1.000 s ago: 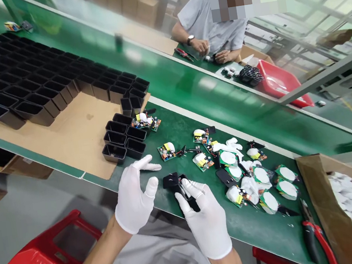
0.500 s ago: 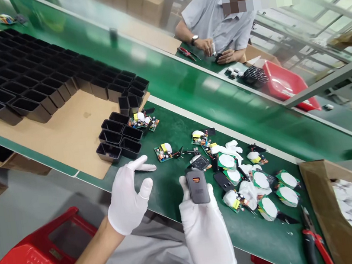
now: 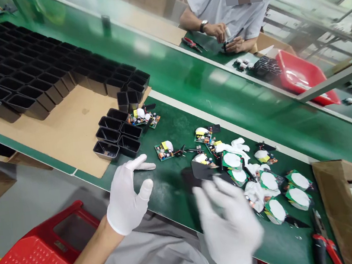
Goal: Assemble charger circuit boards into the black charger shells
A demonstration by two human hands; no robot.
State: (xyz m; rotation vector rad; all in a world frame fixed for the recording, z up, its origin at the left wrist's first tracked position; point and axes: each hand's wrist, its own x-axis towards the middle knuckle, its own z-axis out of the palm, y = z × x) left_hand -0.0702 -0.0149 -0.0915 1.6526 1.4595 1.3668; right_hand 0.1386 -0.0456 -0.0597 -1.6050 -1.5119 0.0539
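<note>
Electronics assembly workshop, long green workbench (image 3: 172, 126), rows of black rectangular plastic cases (image 3: 23, 70) at left, small green circuit boards (image 3: 276, 211) at right, red-and-black-handled metal pliers (image 3: 320, 236) near right, grey-shirted worker (image 3: 221, 11) on far side

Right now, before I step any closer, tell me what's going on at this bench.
A person in white gloves has the right hand at a flat black piece; blur hides whether it is gripped. The left hand is open, holding nothing, near the bench edge. Circuit boards lie about the green bench, and open black cases stand in rows on cardboard.
</note>
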